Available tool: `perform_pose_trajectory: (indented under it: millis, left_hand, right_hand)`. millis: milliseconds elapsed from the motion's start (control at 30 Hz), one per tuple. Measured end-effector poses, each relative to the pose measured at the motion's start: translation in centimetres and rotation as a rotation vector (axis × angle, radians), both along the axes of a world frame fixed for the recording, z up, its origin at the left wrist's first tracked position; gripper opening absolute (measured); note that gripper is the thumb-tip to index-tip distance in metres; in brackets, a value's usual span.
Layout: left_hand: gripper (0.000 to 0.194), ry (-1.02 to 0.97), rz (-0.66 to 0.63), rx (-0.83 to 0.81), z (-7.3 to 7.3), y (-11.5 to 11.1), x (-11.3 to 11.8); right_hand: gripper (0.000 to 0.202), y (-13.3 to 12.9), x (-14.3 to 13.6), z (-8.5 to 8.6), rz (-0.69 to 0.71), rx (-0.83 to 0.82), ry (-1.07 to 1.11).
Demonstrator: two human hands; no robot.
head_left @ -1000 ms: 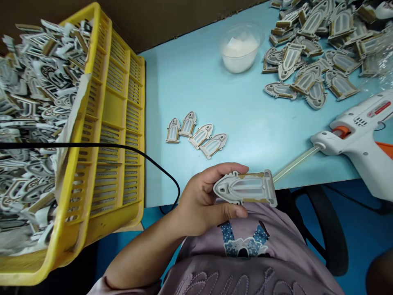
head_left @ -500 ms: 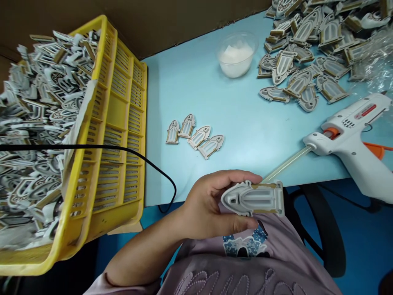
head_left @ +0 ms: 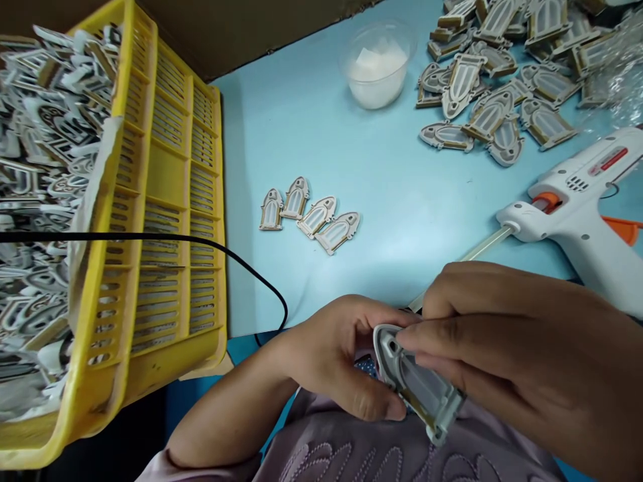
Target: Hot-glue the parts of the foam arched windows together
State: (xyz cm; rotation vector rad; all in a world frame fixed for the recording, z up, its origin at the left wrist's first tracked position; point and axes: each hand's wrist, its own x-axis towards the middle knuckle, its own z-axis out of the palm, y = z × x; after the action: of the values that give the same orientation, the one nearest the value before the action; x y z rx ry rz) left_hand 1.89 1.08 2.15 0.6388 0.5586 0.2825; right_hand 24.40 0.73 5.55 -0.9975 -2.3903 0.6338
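My left hand [head_left: 351, 361] grips a grey-white arched window-shaped piece [head_left: 419, 388] with brown edges, between thumb and fingers. The piece is tilted, its pointed end towards the upper left. Over it comes my right hand [head_left: 522, 355], its fingers pressed together and their tips against the inner face near the pointed end. Whatever those fingertips may hold is hidden. Several similar window-shaped pieces [head_left: 316, 217] lie in a row on the table beyond my left hand. A white glue gun [head_left: 562, 207] with a clear stick lies behind my right hand.
On the left stands a yellow crate [head_left: 165, 174] heaped with white parts; a black cable [head_left: 236, 258] crosses it. A clear bowl [head_left: 376, 90] of white material sits at the back of the blue table [head_left: 281, 127]. More window-shaped pieces [head_left: 495, 110] are piled beside clear plastic wrap [head_left: 615, 84].
My right hand has come in from the right and touches the window-shaped piece. The left hand has turned the piece so its flat end points down and right. The view has shifted slightly.
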Motion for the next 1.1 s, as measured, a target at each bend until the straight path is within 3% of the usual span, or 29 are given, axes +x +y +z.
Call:
perform_pose_trajectory:
  millis: [100, 533, 733, 900, 1000, 1100]
  left_hand:
    - [0.037, 0.024, -0.014, 0.019, -0.2, 0.1, -0.2]
    - [0.032, 0.053, -0.045, 0.037, -1.0, 0.7, -0.6]
    - [0.043, -0.051, 0.01, -0.058, -0.9, 0.9, -0.9]
    - [0.055, -0.096, 0.014, -0.074, -1.2, 0.9, -1.1]
    - [0.053, -0.093, 0.007, -0.051, -1.4, 1.0, -1.1]
    - [0.037, -0.036, -0.005, 0.019, -1.3, 1.0, -1.0]
  right_hand:
    - [0.024, 0.9, -0.7, -0.4, 0.104, -0.036, 0.022]
    - [0.018, 0.6, -2.0, -1.1, 0.042, -0.117, 0.004]
    - [0.023, 0.1, -2.4, -1.5, -0.085, -0.227, 0.148]
    - [0.018, 0.4, -1.3, -0.7, -0.058, -0.339, 0.289]
    - [0.013, 0.5, -1.1, -0.6, -0.064, -0.281, 0.252]
    - [0.013, 0.0, -1.5, -1.1, -0.069, -0.163, 0.184]
